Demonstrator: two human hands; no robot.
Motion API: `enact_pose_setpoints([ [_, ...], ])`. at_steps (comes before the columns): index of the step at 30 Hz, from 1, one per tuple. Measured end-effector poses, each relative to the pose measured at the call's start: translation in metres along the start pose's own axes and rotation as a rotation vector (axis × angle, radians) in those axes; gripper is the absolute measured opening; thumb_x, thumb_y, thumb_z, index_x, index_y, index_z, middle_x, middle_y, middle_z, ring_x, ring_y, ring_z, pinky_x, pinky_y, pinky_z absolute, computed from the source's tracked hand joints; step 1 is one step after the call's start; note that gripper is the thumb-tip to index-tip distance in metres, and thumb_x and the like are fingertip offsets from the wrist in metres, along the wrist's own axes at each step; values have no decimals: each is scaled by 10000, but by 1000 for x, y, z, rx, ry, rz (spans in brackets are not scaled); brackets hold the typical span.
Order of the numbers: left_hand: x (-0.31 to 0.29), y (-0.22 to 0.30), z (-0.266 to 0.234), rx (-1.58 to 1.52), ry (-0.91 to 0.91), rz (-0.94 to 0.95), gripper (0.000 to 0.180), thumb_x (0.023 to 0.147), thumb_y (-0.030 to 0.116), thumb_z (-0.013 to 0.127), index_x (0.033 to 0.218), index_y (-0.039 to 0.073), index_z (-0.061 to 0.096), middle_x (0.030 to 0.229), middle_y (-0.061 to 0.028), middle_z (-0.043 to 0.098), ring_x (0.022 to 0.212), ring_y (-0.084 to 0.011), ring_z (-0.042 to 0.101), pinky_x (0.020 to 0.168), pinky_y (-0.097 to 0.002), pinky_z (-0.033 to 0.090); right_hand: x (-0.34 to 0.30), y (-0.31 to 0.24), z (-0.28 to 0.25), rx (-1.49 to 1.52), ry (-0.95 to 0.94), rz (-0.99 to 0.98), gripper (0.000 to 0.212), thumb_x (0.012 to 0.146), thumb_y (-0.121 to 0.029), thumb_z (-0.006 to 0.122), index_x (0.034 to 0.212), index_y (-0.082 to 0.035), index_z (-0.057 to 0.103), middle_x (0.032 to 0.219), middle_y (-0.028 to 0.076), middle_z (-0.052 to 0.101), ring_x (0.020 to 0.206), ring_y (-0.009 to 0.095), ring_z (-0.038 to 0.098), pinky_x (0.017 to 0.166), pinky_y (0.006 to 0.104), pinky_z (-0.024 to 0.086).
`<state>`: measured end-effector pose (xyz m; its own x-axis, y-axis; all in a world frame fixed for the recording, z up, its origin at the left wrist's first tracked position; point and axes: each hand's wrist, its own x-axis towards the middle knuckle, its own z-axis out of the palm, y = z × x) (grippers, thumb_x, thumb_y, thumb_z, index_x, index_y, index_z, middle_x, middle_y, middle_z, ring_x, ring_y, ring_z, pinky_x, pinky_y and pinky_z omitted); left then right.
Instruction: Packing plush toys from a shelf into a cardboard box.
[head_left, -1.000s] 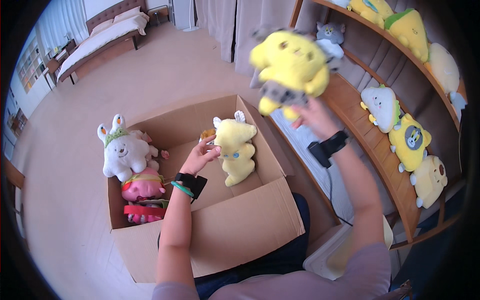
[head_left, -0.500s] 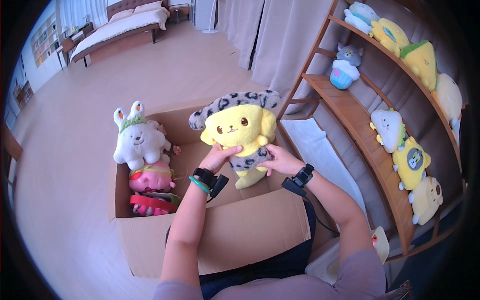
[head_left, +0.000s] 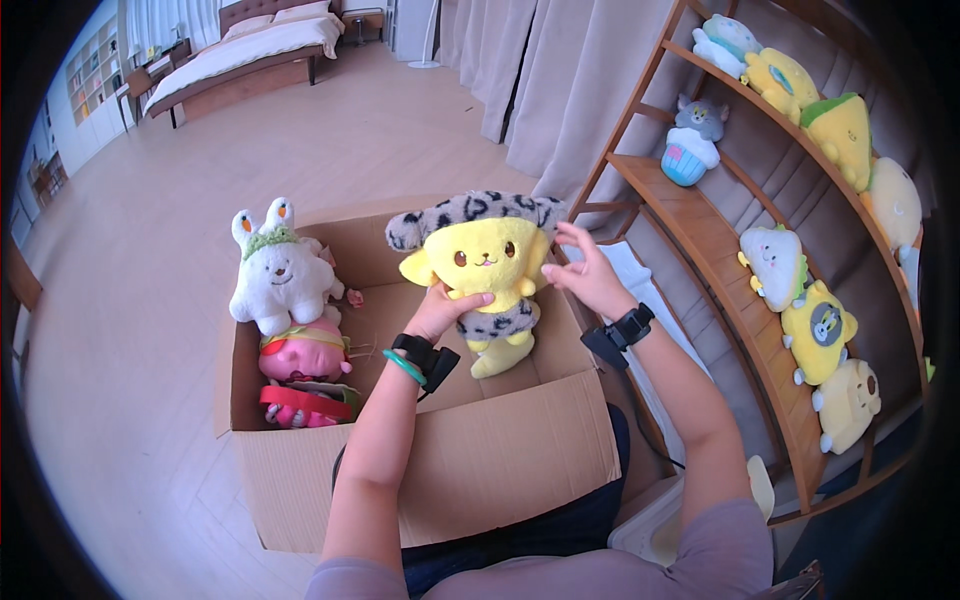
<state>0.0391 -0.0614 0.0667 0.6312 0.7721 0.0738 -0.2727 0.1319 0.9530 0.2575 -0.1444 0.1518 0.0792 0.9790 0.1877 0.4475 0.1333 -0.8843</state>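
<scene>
The left hand [head_left: 437, 312] grips a yellow plush [head_left: 483, 252] by its body, above the cardboard box [head_left: 500, 450] and not yet set down; the right hand [head_left: 597, 285] has its fingers spread and empty just beside its ear. Left of the left fingers, a white plush [head_left: 277, 283] and a pink plush [head_left: 303, 354] sit piled; right of the right fingers, wooden shelves [head_left: 700, 225] already bear several others.

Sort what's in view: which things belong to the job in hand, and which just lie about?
Part of the job:
- yellow plush toy, held in the left hand
- right hand, open beside the toy
- cardboard box, holding other soft toys
- probably the wooden shelf and the plushies on it

Just lying about:
- bed
- curtain
- bookcase
</scene>
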Motion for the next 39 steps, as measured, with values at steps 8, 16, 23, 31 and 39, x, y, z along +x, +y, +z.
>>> enact_pose_setpoints([
  [8, 2, -4, -1, 24, -54, 14, 563, 674, 122, 741, 1165, 18, 486, 1117, -61, 564, 1031, -154, 517, 919, -294, 388, 23, -21, -9, -279, 122, -148, 699, 714, -191, 704, 1281, -14, 336, 1277, 157, 374, 629, 99, 534, 588, 226, 466],
  [16, 2, -7, 2, 56, -88, 37, 582, 662, 86, 742, 1178, 30, 480, 1130, -58, 559, 1035, -167, 520, 911, -302, 401, 27, -42, -12, -277, -118, 119, 663, 687, -191, 729, 1219, 1, 383, 1109, 148, 504, 703, 118, 569, 568, 252, 479],
  [23, 0, -7, 4, 91, -140, -15, 615, 646, 68, 752, 1188, 23, 464, 1137, -66, 550, 1033, -173, 519, 913, -306, 403, 24, -47, -5, -270, -261, 106, 760, 673, -195, 755, 1266, -18, 315, 1066, 111, 518, 774, 126, 567, 553, 235, 499],
  [31, 4, -17, 1, 111, -177, -57, 666, 654, 150, 768, 1216, 23, 433, 1167, -71, 525, 1075, -174, 487, 944, -309, 376, 22, -38, -9, -179, -276, 181, 635, 725, -182, 713, 1245, -11, 392, 997, 72, 569, 710, 94, 564, 504, 215, 483],
  [39, 5, -16, 1, 131, -189, -81, 669, 660, 167, 768, 1220, 23, 432, 1169, -74, 524, 1085, -177, 479, 947, -304, 367, 23, -27, -12, -109, -273, 191, 568, 752, -199, 689, 1223, -13, 432, 986, 65, 588, 747, 99, 568, 466, 213, 471],
])
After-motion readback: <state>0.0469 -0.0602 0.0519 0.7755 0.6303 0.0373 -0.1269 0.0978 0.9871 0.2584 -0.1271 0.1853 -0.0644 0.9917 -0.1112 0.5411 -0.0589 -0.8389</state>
